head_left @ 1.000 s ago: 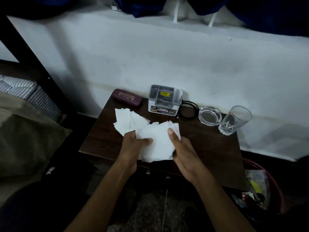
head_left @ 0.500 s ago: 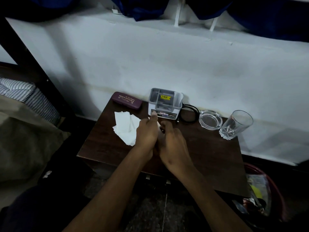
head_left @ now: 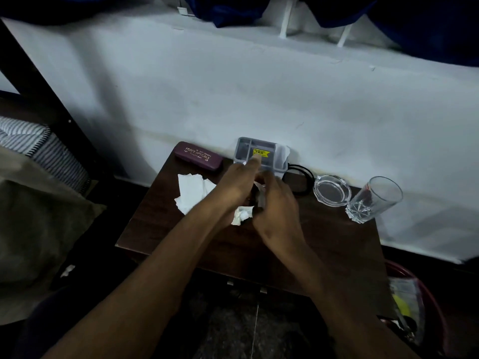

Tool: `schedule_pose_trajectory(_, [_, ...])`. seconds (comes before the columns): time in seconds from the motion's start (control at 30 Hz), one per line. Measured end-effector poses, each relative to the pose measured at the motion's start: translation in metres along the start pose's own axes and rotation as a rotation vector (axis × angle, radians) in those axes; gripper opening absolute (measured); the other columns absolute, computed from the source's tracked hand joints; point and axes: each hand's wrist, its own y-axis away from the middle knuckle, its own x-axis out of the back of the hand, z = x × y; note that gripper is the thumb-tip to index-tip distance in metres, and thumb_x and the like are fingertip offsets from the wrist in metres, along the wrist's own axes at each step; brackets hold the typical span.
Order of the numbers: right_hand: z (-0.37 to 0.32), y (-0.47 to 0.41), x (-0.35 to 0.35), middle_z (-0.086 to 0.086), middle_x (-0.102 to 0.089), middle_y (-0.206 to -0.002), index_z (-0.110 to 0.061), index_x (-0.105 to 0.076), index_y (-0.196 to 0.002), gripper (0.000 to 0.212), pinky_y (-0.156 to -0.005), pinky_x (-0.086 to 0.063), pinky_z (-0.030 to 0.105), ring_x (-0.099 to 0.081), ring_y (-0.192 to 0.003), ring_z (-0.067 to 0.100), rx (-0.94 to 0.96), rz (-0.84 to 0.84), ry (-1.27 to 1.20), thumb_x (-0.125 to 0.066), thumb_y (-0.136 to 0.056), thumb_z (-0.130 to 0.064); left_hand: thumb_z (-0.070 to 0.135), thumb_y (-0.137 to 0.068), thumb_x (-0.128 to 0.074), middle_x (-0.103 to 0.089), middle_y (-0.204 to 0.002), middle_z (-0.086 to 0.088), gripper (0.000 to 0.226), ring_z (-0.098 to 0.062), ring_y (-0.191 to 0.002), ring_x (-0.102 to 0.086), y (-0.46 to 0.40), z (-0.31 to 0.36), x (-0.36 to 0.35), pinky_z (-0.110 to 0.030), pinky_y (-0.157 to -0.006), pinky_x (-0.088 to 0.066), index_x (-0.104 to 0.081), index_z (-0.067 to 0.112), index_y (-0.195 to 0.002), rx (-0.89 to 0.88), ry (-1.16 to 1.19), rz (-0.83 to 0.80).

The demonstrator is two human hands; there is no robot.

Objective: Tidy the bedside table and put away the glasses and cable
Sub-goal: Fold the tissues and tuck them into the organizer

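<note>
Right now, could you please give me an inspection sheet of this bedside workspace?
Surface: dark wooden bedside table against a white wall.
Job's things: maroon glasses case closed at the back left; grey organiser box at the back centre.
Clutter: white papers on the left; crumpled tissue below the hands; glass ashtray; empty tumbler, tilted.
Grippers: left hand and right hand close together at the box; grip unclear.
Cables: black cable coiled right of the box.
Surroundings: striped bedding left; red bin lower right.
</note>
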Motion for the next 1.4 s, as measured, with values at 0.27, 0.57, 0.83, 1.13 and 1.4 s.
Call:
schedule_pose_trajectory(0.27, [0.031,-0.094,0.069,0.02,-0.074,-0.118,-0.008,-0.074,-0.121,0.056,-0.088,-0.051,0.039,-0.069,-0.106,0.041,-0.021,0.12,0.098,-0.052,-0.072,-0.025,0.047,-0.112,-0.04,-0.076,-0.11,-0.029,0.046,-0.036,-0.097,-0.079,-0.003,-0.008,0.027,-0.039,-0.088,-0.061,-0.051,0.008,-0.133,0.03,0.023,-0.03])
schedule_pose_trajectory(0.57, [0.036,-0.166,0.087,0.002,-0.073,-0.094,-0.036,-0.067,-0.074,0.045,-0.081,-0.053,0.042,-0.066,-0.091,0.031,0.361,-0.227,0.3,-0.046,-0.064,0.002,0.036,-0.112,-0.047,-0.08,-0.095,-0.019,0.042,-0.028,-0.087,-0.081,-0.016,-0.017,0.034,-0.033,-0.077,-0.057,-0.063,-0.001,-0.125,-0.032,-0.03,-0.033])
schedule_pose_trajectory(0.83, [0.065,-0.164,0.077,0.006,-0.073,-0.105,-0.012,-0.074,-0.081,0.04,-0.089,-0.047,0.038,-0.059,-0.105,0.033,0.4,-0.223,0.388,-0.048,-0.064,0.013,0.032,-0.111,-0.049,-0.08,-0.098,-0.022,0.039,-0.034,-0.094,-0.08,-0.02,-0.017,0.035,-0.035,-0.08,-0.057,-0.063,-0.002,-0.124,-0.014,-0.023,-0.023])
schedule_pose_trajectory(1.13, [0.061,-0.164,0.072,0.008,-0.065,-0.1,-0.015,-0.072,-0.094,0.025,-0.08,-0.043,0.041,-0.055,-0.109,0.036,0.401,-0.152,0.656,-0.058,-0.08,0.002,0.032,-0.111,-0.047,-0.081,-0.1,-0.021,0.039,-0.035,-0.095,-0.08,-0.021,-0.016,0.033,-0.035,-0.081,-0.057,-0.063,-0.001,-0.125,-0.009,-0.047,-0.029])
schedule_pose_trajectory(1.4, [0.051,-0.165,0.054,0.015,-0.064,-0.109,-0.009,-0.073,-0.103,0.024,-0.079,-0.045,0.045,-0.055,-0.108,0.04,0.515,-0.233,0.835,-0.069,-0.081,-0.002,0.03,-0.112,-0.046,-0.081,-0.1,-0.02,0.039,-0.035,-0.096,-0.08,-0.021,-0.015,0.033,-0.039,-0.087,-0.057,-0.064,-0.002,-0.124,-0.021,-0.071,-0.023])
